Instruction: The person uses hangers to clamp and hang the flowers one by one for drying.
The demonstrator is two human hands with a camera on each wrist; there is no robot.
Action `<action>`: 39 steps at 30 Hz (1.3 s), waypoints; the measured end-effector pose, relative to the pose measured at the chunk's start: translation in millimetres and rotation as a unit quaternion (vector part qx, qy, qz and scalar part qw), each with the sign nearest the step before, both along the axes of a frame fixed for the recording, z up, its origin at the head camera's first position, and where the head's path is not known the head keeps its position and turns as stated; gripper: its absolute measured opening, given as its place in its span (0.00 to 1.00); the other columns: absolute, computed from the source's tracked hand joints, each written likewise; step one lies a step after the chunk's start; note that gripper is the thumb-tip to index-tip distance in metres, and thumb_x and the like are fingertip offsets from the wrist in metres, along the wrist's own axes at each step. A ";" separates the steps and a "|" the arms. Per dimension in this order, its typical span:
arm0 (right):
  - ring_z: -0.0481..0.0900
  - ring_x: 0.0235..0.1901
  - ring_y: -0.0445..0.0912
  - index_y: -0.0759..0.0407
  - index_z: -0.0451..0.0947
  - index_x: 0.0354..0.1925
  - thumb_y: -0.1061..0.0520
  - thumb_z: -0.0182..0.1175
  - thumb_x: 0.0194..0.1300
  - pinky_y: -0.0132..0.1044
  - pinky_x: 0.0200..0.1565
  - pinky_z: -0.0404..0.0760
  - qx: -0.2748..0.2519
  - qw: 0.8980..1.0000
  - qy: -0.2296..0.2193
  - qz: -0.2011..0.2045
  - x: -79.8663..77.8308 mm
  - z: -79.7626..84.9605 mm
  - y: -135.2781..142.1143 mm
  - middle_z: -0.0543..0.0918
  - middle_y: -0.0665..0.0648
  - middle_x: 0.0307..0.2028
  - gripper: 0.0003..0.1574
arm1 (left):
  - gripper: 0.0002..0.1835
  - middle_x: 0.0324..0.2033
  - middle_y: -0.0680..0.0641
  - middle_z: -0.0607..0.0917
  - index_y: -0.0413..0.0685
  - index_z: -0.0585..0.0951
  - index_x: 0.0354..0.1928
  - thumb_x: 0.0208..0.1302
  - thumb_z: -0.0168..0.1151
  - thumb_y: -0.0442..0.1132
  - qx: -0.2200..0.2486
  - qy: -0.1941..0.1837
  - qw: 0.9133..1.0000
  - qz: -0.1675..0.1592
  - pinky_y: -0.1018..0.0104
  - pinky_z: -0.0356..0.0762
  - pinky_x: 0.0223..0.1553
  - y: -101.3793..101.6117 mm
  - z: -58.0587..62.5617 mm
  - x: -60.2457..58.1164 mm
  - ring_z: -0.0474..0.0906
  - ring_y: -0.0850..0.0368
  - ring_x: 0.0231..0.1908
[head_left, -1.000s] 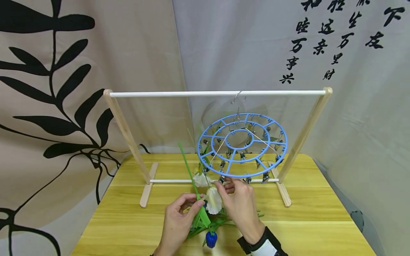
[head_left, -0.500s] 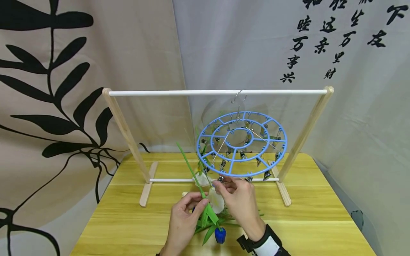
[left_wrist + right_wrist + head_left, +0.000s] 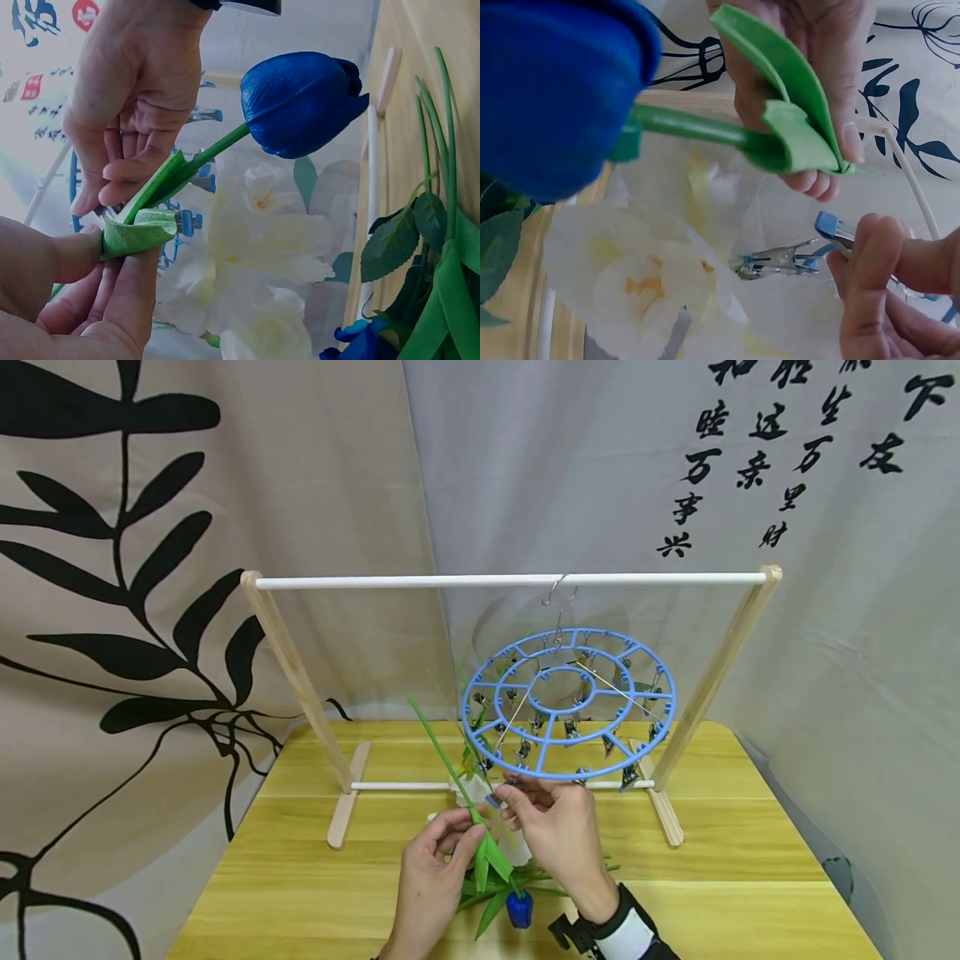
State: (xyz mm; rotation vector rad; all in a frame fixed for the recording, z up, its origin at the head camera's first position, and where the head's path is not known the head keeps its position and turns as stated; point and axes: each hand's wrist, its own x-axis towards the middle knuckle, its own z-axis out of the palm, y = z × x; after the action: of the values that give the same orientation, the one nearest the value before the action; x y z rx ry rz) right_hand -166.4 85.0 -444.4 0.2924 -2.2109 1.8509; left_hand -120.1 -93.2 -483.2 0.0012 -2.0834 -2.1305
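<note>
In the head view my left hand [image 3: 435, 872] pinches a blue artificial tulip [image 3: 519, 910] by its stem at the green leaves. The bloom points down towards the table and the stem end rises up left. My right hand [image 3: 566, 839] holds a metal clip with blue tips [image 3: 838, 231], seen best in the right wrist view, at the near edge of the round blue clip hanger [image 3: 551, 724]. The tulip stem is apart from that clip. White artificial flowers [image 3: 247, 247] hang just behind the hands, beside another metal clip [image 3: 776, 262].
The hanger hooks over the white top rod [image 3: 405, 582] of a wooden stand [image 3: 288, 672]. Several clips dangle round its rings. More flowers with green stems [image 3: 450, 172] lie on the wooden table [image 3: 300, 893] beneath the hands. Printed curtains [image 3: 337, 460] stand behind.
My left hand has shifted right with the tulip, bringing it closer to my right hand. A blue clip tip now shows at my right fingers, which stay near the hanger's edge.
</note>
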 end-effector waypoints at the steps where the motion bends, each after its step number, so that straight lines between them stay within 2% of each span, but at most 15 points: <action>1: 0.95 0.28 0.46 0.55 0.97 0.50 0.59 0.82 0.74 0.38 0.31 0.94 -0.007 1.000 -0.002 0.000 0.0 0.0 -0.5 0.98 0.56 0.36 0.08 | 0.15 0.53 0.35 0.95 0.37 0.90 0.61 0.80 0.77 0.37 -0.002 -0.001 1.000 0.002 0.73 0.93 0.51 0.1 0.0 -0.1 0.95 0.62 0.50; 6: 0.96 0.28 0.50 0.59 0.97 0.50 0.62 0.82 0.74 0.38 0.31 0.95 -0.035 0.999 -0.002 0.001 -1.2 -0.7 -3.2 0.98 0.59 0.37 0.09 | 0.15 0.52 0.39 0.95 0.39 0.90 0.62 0.80 0.77 0.37 -0.010 -0.003 1.000 0.007 0.72 0.94 0.52 0.4 -0.4 -1.4 0.95 0.63 0.50; 16: 0.95 0.27 0.44 0.65 0.97 0.49 0.65 0.80 0.74 0.39 0.32 0.96 -0.089 0.996 -0.003 0.007 -3.2 -2.2 -6.2 0.98 0.66 0.39 0.07 | 0.14 0.51 0.41 0.95 0.43 0.90 0.61 0.80 0.77 0.38 -0.025 -0.013 1.000 0.011 0.72 0.93 0.53 0.9 -2.1 -5.3 0.95 0.62 0.50; 24: 0.95 0.25 0.44 0.68 0.96 0.51 0.66 0.79 0.74 0.43 0.31 0.96 -0.106 0.994 0.003 0.011 -2.8 -3.1 -7.6 0.98 0.69 0.41 0.09 | 0.16 0.50 0.42 0.95 0.44 0.89 0.64 0.80 0.78 0.38 -0.034 -0.016 0.999 0.017 0.73 0.92 0.51 4.0 -3.1 -6.9 0.95 0.62 0.49; 30: 0.95 0.24 0.42 0.72 0.95 0.51 0.67 0.78 0.75 0.44 0.30 0.96 -0.117 0.993 0.009 0.014 -2.4 -3.7 -8.6 0.97 0.72 0.39 0.10 | 0.17 0.50 0.43 0.95 0.45 0.88 0.65 0.80 0.78 0.38 -0.035 -0.015 0.999 0.016 0.72 0.92 0.51 7.0 -1.9 -8.5 0.94 0.62 0.48; 39: 0.95 0.23 0.43 0.75 0.94 0.51 0.70 0.76 0.76 0.44 0.30 0.96 -0.143 0.990 0.001 0.019 -3.1 -4.8 -11.1 0.97 0.73 0.40 0.09 | 0.18 0.50 0.43 0.95 0.44 0.88 0.66 0.80 0.78 0.37 -0.039 -0.001 0.999 0.013 0.72 0.92 0.51 11.4 -0.9 -10.7 0.94 0.62 0.48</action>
State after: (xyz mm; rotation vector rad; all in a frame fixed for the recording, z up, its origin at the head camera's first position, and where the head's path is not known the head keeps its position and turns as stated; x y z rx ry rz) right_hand -169.5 73.9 -449.2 0.2806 -1.9151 2.1522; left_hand -130.8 -81.7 -484.2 0.0220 -2.1543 -2.0335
